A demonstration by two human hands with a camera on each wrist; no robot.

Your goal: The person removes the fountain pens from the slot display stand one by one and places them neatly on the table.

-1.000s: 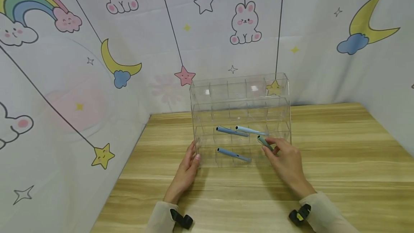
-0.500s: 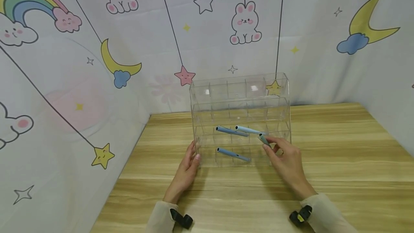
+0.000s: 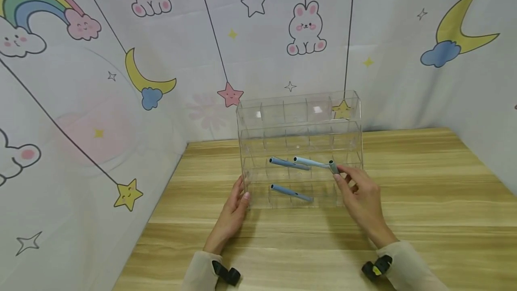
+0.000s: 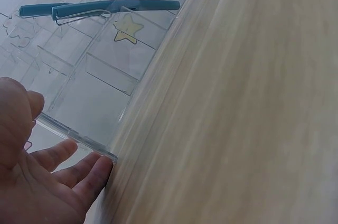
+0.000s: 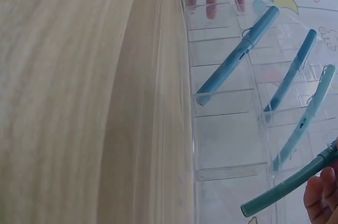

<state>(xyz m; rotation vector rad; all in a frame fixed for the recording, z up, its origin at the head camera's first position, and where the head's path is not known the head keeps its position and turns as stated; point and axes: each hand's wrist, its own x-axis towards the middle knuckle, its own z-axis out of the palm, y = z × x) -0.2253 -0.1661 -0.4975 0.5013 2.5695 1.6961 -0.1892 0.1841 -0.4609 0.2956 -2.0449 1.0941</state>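
Note:
My right hand (image 3: 363,194) pinches a green pen (image 5: 285,188) between thumb and fingers at the right part of a clear acrylic pen rack (image 3: 299,111). The pen's capped end points toward the head camera; its slim end reaches over the rack in the right wrist view. To its left, a light blue pen (image 3: 310,162) and a darker blue pen (image 3: 287,163) lie in the same tier. Below them, another blue pen (image 3: 291,193) slants in the lowest tier. My left hand (image 3: 232,212) rests against the rack's left side, fingers fairly straight along the panel (image 4: 79,138).
The rack stands on a wood-grain table (image 3: 291,246), near a white cloth backdrop (image 3: 194,57) printed with rabbits, stars and moons. The rack's upper two tiers (image 3: 299,138) show bare dividers. A small black camera sits on each wrist.
My right hand has moved slightly right and up with the green pen, bringing its capped end beside the light blue pen's lower end. My left hand and the other pens stay put.

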